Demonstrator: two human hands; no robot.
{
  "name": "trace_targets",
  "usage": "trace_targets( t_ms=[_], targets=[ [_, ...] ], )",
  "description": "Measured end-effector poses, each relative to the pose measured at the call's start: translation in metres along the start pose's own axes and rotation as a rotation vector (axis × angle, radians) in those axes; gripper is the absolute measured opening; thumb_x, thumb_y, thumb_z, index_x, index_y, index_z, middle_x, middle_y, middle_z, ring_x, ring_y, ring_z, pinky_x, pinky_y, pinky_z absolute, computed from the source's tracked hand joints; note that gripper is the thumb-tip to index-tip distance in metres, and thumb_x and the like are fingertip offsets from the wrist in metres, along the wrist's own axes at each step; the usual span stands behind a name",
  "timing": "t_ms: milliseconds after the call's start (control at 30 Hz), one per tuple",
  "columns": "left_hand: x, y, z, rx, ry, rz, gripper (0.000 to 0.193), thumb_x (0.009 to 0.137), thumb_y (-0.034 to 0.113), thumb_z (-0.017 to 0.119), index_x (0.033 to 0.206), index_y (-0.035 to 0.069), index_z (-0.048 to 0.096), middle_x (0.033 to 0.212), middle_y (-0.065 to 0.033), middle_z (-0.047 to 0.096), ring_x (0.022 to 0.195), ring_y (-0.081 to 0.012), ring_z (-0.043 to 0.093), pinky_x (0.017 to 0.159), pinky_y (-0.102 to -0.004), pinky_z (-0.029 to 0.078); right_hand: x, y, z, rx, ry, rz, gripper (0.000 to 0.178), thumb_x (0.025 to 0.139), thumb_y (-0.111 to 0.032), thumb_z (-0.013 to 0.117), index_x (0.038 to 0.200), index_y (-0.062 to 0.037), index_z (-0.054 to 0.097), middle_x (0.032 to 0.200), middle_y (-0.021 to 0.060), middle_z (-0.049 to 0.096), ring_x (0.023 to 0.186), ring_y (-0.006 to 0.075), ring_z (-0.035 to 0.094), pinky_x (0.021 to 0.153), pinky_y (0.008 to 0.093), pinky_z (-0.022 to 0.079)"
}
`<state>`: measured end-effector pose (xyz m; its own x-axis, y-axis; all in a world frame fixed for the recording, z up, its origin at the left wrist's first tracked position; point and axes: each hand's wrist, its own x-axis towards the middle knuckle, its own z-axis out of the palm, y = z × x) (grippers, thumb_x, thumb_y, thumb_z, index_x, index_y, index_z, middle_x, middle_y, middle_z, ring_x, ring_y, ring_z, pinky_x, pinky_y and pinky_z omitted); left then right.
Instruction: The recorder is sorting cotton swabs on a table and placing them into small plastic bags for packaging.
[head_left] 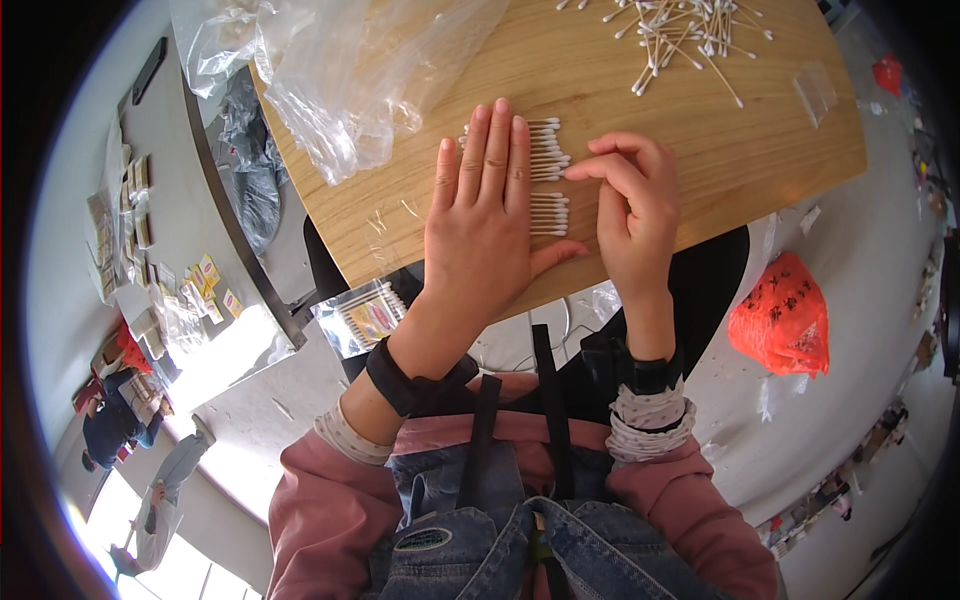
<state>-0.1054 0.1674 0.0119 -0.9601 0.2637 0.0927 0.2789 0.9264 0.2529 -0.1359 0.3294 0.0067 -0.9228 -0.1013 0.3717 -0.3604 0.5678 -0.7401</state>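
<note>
My left hand lies flat, palm down, across a row of cotton swabs on the wooden table. Its fingers point away from me and its thumb is stretched to the right. White swab tips stick out past its right side in two groups, the nearer group beside the thumb. The other ends are mostly hidden under the hand. On the right, my right hand is bent at the knuckles, with its index fingertip at the tips of the farther group. Its fingers are apart, with nothing visible between them.
A loose pile of cotton swabs is at the far right. Clear plastic bags cover the far left. A packet of swabs sits by the near left edge. A red plastic bag is on the floor to the right.
</note>
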Motion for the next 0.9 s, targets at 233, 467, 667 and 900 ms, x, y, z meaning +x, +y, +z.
trace_targets(
  t_ms=[233, 467, 667, 900],
  targets=[
    [-0.0003, 0.0, -0.0006, 0.01, -0.001, 0.001, 0.118, 0.075, 0.078, 0.057, 0.151, -0.009, 0.034, 0.162, -0.0235, 0.028, 0.152, -0.0352, 0.023, 0.122, -0.0517, 0.02, -0.0003, -0.001, -0.0004, -0.003, -0.023, 0.005, 0.029, 0.074, 0.013, 0.059, 0.085, -0.01, 0.072, 0.103, 0.0055, 0.061, 0.093, 0.0269, 0.055, 0.079, 0.0369, 0.046],
    [-0.0002, 0.0001, -0.0005, 0.004, 0.002, 0.003, 0.118, 0.075, 0.078, 0.057, 0.151, -0.009, 0.034, 0.162, -0.0237, 0.028, 0.153, -0.0357, 0.022, 0.122, -0.052, 0.02, 0.0013, -0.0025, 0.0005, -0.029, -0.007, 0.005, 0.032, 0.074, 0.014, 0.058, 0.088, -0.0108, 0.072, 0.105, 0.0054, 0.061, 0.092, 0.0262, 0.054, 0.078, 0.0356, 0.046],
    [-0.0002, 0.0, 0.0, 0.015, 0.002, 0.003, 0.118, 0.075, 0.078, 0.058, 0.151, -0.009, 0.033, 0.162, -0.024, 0.027, 0.153, -0.0358, 0.022, 0.122, -0.0521, 0.02, -0.0005, 0.0012, 0.0002, -0.039, -0.034, -0.034, 0.032, 0.074, 0.013, 0.059, 0.09, -0.0106, 0.072, 0.106, 0.0056, 0.061, 0.093, 0.0264, 0.054, 0.079, 0.0362, 0.046],
    [-0.0002, 0.0004, -0.0002, 0.015, -0.007, -0.001, 0.119, 0.074, 0.078, 0.058, 0.151, -0.009, 0.033, 0.162, -0.0236, 0.027, 0.153, -0.0354, 0.022, 0.122, -0.0518, 0.019, 0.0021, -0.0028, 0.0015, -0.034, -0.004, 0.006, 0.032, 0.074, 0.014, 0.057, 0.091, -0.0102, 0.071, 0.108, 0.0062, 0.061, 0.094, 0.0269, 0.054, 0.081, 0.036, 0.046]
  ],
)
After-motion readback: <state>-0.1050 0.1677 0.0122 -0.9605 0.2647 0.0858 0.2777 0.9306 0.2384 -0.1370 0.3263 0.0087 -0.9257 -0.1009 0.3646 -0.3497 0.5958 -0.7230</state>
